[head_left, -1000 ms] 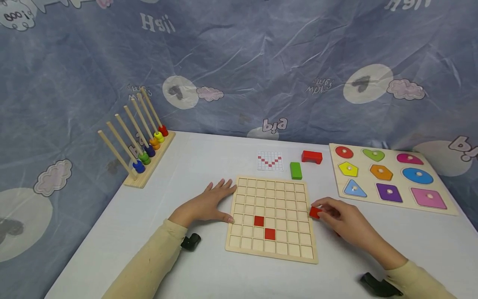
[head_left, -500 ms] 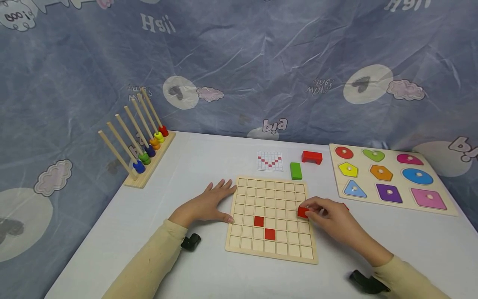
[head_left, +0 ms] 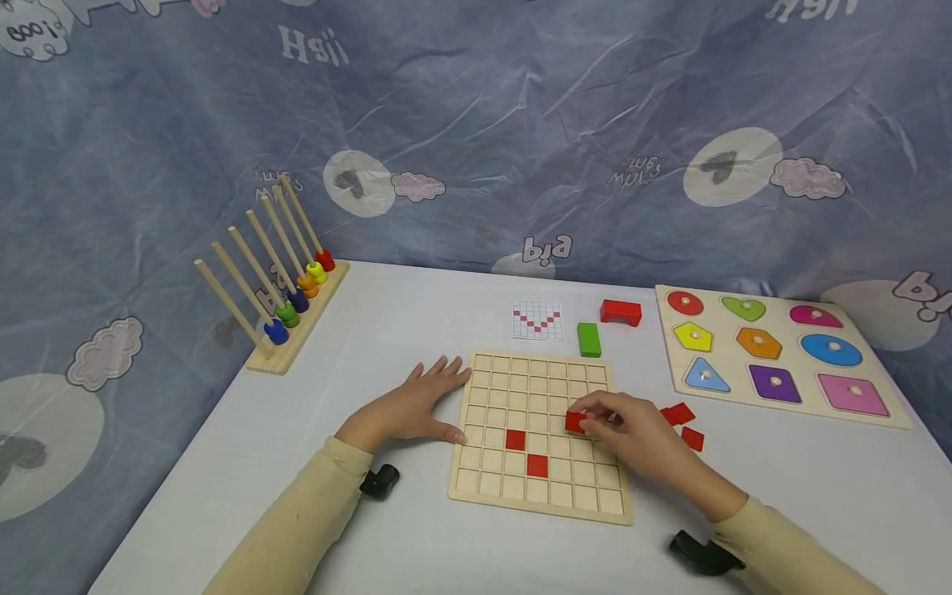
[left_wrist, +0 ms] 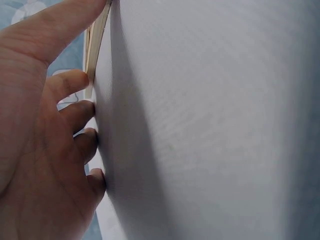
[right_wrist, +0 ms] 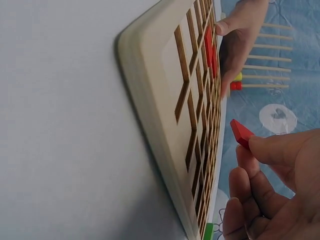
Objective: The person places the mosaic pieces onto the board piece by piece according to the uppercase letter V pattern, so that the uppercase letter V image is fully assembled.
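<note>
Right hand (head_left: 621, 426), with one pinched red tile (head_left: 575, 422): shifted from beside the grid board (head_left: 538, 444) to above it, closer to the left hand (head_left: 416, 403). Loose red tiles (head_left: 692, 439), outer side of the right hand: formerly almost wholly hidden by it, now exposed. Black device (head_left: 702, 555), at the right wrist: carried along likewise.

From afar I counted two hands (head_left: 411, 409), one grid board (head_left: 540, 508), two inlaid red tiles (head_left: 516, 440), one held tile (head_left: 574, 422), nine puzzle shapes (head_left: 776, 383).
</note>
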Motion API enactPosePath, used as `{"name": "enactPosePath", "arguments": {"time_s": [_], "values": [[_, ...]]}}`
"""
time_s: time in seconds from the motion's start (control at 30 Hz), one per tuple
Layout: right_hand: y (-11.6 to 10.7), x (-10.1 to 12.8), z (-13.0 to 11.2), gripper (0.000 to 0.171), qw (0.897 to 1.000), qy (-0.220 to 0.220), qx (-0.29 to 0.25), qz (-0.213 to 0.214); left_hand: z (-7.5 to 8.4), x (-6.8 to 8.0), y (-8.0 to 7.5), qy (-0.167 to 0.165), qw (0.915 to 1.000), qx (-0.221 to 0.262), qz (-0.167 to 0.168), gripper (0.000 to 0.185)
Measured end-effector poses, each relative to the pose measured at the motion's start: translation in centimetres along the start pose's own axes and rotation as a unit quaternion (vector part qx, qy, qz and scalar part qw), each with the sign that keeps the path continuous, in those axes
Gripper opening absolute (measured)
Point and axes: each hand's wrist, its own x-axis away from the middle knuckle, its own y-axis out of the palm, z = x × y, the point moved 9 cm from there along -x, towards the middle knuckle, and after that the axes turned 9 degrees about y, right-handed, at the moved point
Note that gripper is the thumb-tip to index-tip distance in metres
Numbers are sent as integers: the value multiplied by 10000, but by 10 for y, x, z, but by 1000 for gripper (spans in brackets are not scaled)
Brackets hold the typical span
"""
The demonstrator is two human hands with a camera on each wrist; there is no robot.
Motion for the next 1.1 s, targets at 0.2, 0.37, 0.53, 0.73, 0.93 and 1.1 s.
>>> {"name": "enactPosePath", "arguments": {"time_s": [0.2,0.37,0.53,0.73,0.93,1.1], "values": [[11,-7,-8,23,9999,-75,-105,-110,1,0,-1,37,10000,15,16,107],[19,-14,-17,23,9994,-223,-156,-227,0,0,-1,1,10000,-1,10,107],[27,-20,-26,23,9986,-260,-269,-363,1,0,-1,8,10000,40,37,107],[36,-27,-38,20,9977,-465,-286,-396,-1,-1,0,-85,10000,-49,12,108],[47,-35,-47,18,9969,-535,-307,-498,-1,-2,1,-74,9999,-132,19,108],[56,-40,-55,16,9954,-653,-262,-648,-1,-2,1,-69,9999,-119,20,108]]}}
